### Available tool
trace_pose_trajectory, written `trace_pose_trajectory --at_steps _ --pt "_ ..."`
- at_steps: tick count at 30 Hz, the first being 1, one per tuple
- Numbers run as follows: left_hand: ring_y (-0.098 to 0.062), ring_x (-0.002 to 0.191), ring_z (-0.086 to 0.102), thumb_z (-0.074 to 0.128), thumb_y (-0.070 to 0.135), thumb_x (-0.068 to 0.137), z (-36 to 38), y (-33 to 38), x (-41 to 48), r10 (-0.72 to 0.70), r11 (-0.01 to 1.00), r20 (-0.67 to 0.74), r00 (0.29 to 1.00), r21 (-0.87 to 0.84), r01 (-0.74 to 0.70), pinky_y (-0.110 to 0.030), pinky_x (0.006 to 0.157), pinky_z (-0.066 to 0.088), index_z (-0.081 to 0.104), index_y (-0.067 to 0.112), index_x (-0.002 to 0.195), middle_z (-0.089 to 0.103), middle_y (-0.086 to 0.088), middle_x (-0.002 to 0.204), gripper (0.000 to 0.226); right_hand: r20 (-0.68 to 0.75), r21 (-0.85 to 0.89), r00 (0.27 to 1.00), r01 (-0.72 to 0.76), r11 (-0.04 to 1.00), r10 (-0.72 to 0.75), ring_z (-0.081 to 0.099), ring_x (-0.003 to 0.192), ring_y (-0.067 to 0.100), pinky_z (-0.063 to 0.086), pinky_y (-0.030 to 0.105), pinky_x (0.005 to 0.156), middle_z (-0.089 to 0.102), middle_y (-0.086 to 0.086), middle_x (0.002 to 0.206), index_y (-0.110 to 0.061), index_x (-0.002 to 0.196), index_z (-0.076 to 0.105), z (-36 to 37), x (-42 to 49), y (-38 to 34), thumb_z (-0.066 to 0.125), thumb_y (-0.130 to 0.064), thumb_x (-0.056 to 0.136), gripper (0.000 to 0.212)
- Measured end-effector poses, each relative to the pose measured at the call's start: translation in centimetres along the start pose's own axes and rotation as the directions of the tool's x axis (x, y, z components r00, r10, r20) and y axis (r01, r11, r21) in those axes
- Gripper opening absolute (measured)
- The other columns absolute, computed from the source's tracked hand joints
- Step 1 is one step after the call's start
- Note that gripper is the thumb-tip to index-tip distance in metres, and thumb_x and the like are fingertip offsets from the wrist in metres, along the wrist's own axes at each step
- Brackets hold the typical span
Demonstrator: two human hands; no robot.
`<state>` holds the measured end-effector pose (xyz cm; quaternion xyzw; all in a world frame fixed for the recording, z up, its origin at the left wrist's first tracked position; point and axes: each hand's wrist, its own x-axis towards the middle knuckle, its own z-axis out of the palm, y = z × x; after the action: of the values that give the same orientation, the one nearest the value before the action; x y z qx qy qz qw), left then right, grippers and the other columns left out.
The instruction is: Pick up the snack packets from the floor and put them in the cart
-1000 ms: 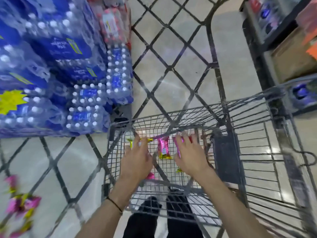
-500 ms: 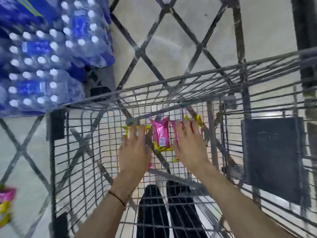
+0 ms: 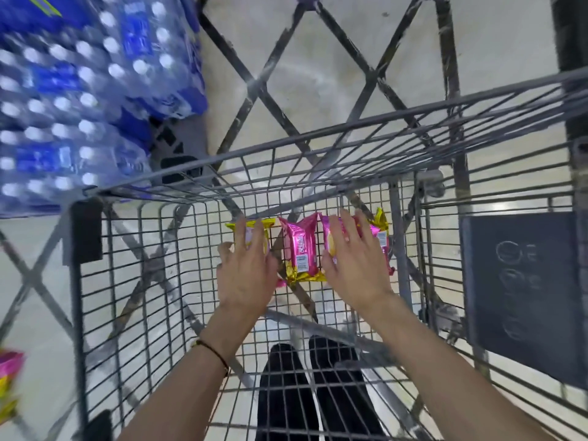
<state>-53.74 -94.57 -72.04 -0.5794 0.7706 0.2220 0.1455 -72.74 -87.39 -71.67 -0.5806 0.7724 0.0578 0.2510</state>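
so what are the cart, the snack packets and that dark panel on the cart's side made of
Cart: grey metal wire joined in a grid, with a dull, scuffed finish.
Snack packets: thin glossy film, probably plastic or foil laminate, going by the shiny pink and gold surface and crimped ends.
Dark panel: looks like a matte plastic sheet, flat with faint marks, though it could be coated metal.

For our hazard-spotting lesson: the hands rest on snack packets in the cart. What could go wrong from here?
1. The cart bottom is open wire mesh, so an edge of the middle pink packet might catch in a gap or slip into one.
2. A blurred packet lies on the floor at the left, outside the cart, and could be overlooked.
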Motion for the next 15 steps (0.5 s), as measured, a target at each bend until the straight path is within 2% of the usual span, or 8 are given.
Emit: trace_pose_trajectory --at_steps 3,6,8,12,15 --pt "-0.043 0.13 0.041 0.048 0.037 0.095 -1.9 0.1 -1.5 -0.02 1.0 0.01 1.0 -0.018 0.021 -0.058 0.088 0.053 0.03 0.024 0.146 0.018 -0.006 0.163 0.056 0.006 0.006 1.0 -0.001 1.0 0.001 0.011 0.153 0.036 0.025 0.053 0.121 0.022 0.012 0.164 -0.012 0.156 0.022 -1.8 -0.9 -0.3 0.041 -0.04 0.101 0.065" --pt "-0.042 0.129 0.04 0.048 0.037 0.096 -4.6 0.8 -3.2 -0.026 1.0 0.003 1.0 0.005 0.025 -0.062 0.086 0.053 0.028 0.025 0.148 0.018 -0.004 0.162 0.057 0.001 0.016 1.0 0.004 1.0 -0.004 0.015 0.152 0.035 0.032 0.054 0.118 0.024 0.012 0.163 -0.011 0.155 0.025 -4.4 -2.2 -0.7 0.044 -0.036 0.1 0.063" --pt "-0.04 0.132 0.039 0.047 0.036 0.097 -6.3 1.1 -4.5 -0.031 0.999 0.0 1.0 0.02 0.031 -0.061 0.092 0.05 0.028 0.026 0.149 0.019 -0.003 0.163 0.056 -0.015 0.017 1.0 0.012 1.0 -0.012 0.02 0.151 0.037 0.037 0.055 0.114 0.029 0.014 0.161 -0.01 0.153 0.029 -6.2 -3.4 -1.1 0.048 -0.032 0.098 0.062" --pt "-0.038 0.136 0.038 0.045 0.036 0.1 -9.7 1.8 -7.4 0.001 0.997 0.01 1.0 0.075 -0.001 -0.059 0.101 0.046 0.027 0.025 0.151 0.018 -0.004 0.163 0.056 0.0 -0.012 1.0 0.006 1.0 -0.006 0.017 0.152 0.034 0.029 0.052 0.12 0.028 0.014 0.161 -0.011 0.156 0.023 -9.7 -5.6 -2.2 0.046 -0.034 0.101 0.063" --pt "-0.035 0.144 0.03 0.042 0.038 0.101 -13.9 2.9 -10.5 0.018 0.994 0.005 1.0 0.108 -0.019 -0.059 0.113 0.035 0.025 0.025 0.153 0.016 -0.002 0.165 0.056 -0.036 -0.004 0.999 0.032 0.999 -0.032 0.022 0.149 0.035 0.031 0.049 0.117 0.034 0.016 0.158 -0.01 0.155 0.025 -13.4 -8.2 -3.4 0.046 -0.033 0.101 0.062"
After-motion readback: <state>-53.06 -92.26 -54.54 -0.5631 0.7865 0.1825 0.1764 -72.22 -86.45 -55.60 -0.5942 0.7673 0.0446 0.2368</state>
